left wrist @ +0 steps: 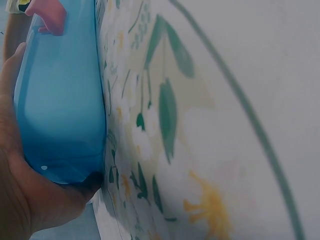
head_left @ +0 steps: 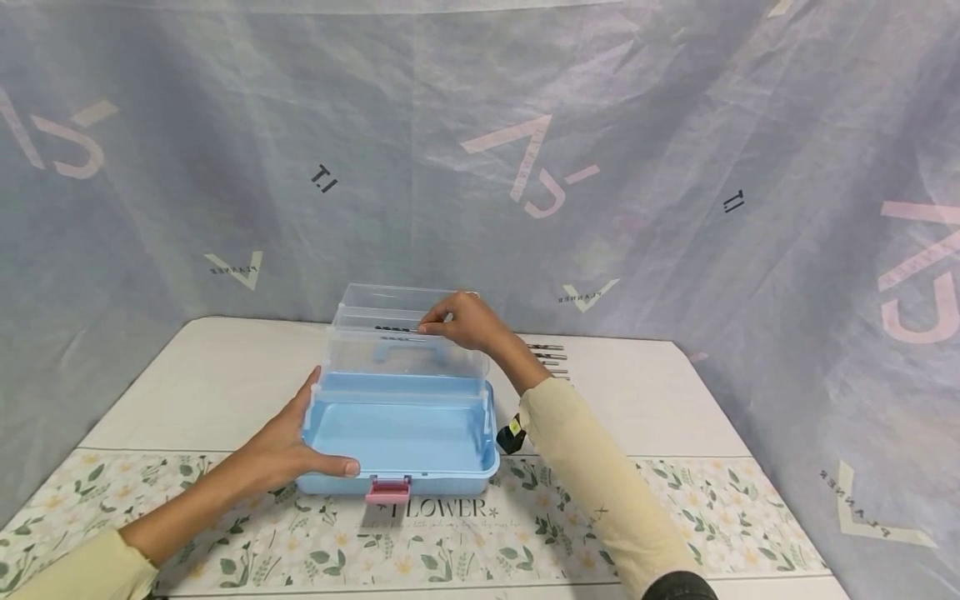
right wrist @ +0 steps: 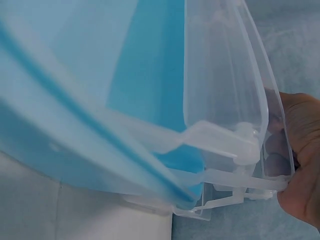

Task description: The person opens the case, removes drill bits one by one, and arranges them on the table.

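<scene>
A light blue storage box (head_left: 397, 437) with a pink latch (head_left: 388, 490) stands open, its base bare inside. Clear plastic trays (head_left: 352, 354) on hinged white arms (right wrist: 215, 142) are raised at its back. My left hand (head_left: 288, 446) grips the box's left end, thumb along the front rim and fingers at the side; the left wrist view shows this hand (left wrist: 35, 185) round the corner. Over the upper clear tray, my right hand (head_left: 467, 321) pinches a dark spiral drill bit (head_left: 392, 329) lying sideways. In the right wrist view, clear plastic partly covers this hand's (right wrist: 302, 150) fingertips.
Several more drill bits (head_left: 551, 357) lie in a row on the white table right of the box, partly behind my right forearm. A floral cloth strip (head_left: 337, 550) runs along the table's front. A grey printed curtain (head_left: 420, 167) hangs behind the table.
</scene>
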`<state>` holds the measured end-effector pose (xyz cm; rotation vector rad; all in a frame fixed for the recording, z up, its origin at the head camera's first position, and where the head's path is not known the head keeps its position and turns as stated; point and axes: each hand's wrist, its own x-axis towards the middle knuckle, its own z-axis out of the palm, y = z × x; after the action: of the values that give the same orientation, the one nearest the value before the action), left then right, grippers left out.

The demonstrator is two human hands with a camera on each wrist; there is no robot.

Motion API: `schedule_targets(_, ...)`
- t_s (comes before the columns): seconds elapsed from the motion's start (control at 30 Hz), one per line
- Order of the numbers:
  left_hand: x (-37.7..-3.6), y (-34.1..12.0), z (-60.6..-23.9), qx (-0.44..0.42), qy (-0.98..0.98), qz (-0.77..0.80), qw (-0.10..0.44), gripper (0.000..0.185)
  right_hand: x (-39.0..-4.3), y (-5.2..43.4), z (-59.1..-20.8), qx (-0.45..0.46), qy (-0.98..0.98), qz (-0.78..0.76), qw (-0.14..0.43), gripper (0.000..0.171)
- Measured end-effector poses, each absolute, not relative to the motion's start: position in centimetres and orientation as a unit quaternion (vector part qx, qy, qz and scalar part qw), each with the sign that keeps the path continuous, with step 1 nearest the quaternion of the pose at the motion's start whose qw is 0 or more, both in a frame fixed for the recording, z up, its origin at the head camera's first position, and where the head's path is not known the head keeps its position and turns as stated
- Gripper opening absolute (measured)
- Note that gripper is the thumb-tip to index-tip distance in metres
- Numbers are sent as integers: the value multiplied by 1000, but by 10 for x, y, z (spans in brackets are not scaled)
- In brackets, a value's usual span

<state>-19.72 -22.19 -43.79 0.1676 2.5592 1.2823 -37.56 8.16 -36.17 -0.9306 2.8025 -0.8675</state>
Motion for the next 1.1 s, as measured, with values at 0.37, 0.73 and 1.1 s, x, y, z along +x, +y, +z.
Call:
schedule_targets(0.37,-197,-222,-440,59,885,442,134,167,-375,79,-361,-299,915,-271,26,17)
schedule_targets(0.73,-198,-223,-441,58,883,445,137,167,-375,90,-362,-324,892,-312,39,20)
schedule_targets(1.1,-198,-222,-439,61,884,444,134,167,-373,102,-354,-343,879,-329,19,21)
